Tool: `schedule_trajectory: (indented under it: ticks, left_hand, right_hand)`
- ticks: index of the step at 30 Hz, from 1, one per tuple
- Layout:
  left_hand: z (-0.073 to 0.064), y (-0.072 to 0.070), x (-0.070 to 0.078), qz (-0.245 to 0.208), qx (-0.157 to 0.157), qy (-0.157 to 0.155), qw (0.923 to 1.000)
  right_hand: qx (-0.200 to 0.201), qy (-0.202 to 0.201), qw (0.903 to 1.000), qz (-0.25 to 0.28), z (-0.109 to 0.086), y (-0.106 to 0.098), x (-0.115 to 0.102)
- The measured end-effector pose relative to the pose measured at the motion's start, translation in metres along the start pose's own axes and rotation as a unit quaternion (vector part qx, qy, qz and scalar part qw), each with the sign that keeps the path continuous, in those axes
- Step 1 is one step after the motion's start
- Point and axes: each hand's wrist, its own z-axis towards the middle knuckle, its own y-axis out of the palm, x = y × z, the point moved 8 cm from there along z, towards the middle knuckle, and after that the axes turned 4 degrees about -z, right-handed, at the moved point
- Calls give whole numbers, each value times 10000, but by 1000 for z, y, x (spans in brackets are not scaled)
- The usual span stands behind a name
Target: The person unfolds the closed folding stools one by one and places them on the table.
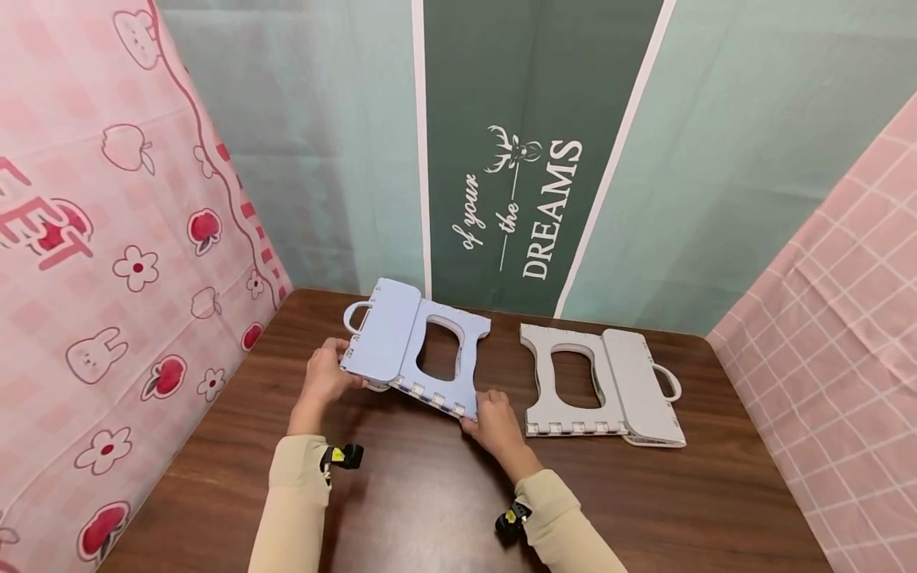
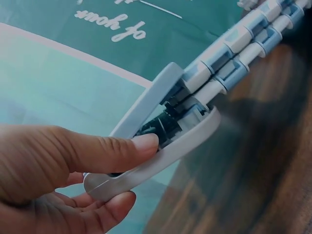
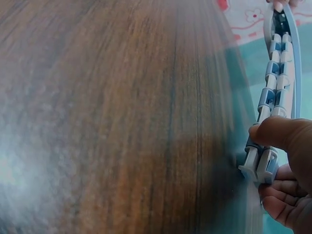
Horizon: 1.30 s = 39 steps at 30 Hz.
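Note:
A light-blue folding step stool (image 1: 387, 330), folded flat with its carry handle to the left, is held at both ends. My left hand (image 1: 328, 376) grips the near left corner; in the left wrist view its thumb (image 2: 146, 144) presses into the gap between the two panels, with fingers beneath. At the near right corner, my right hand (image 1: 496, 422) pinches the hinged edge between thumb and fingers, seen too in the right wrist view (image 3: 290, 151). The stool's near edge looks raised off the table. A grey-white folding stool (image 1: 634, 390) lies folded to the right, handle facing right, untouched.
The brown wooden table (image 1: 415, 509) runs up to a green and teal cloth (image 1: 344, 159) at the back. A pink printed cloth (image 1: 107, 318) hangs on the left, and a pink checked cloth (image 1: 845, 342) on the right.

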Motion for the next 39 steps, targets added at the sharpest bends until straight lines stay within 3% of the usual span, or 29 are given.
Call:
schedule_trajectory:
  ticks: [14,23,34,39]
  left_hand:
    - [-10,-17,35,-22,38,311,9995]
    - [-14,-23,44,-56,-29,527,9986]
    - [-19,-30,58,22,-67,1088,9940]
    - [-20,-32,62,75,-116,1183,9929]
  right_hand:
    - [228,-96,9996,128,-4,-1,-8]
    - [194,-102,9996,201,-6,1,-15]
    - [188,-153,9991,335,-6,2,-21]
    - [131,-140,9990,414,-6,3,-22]
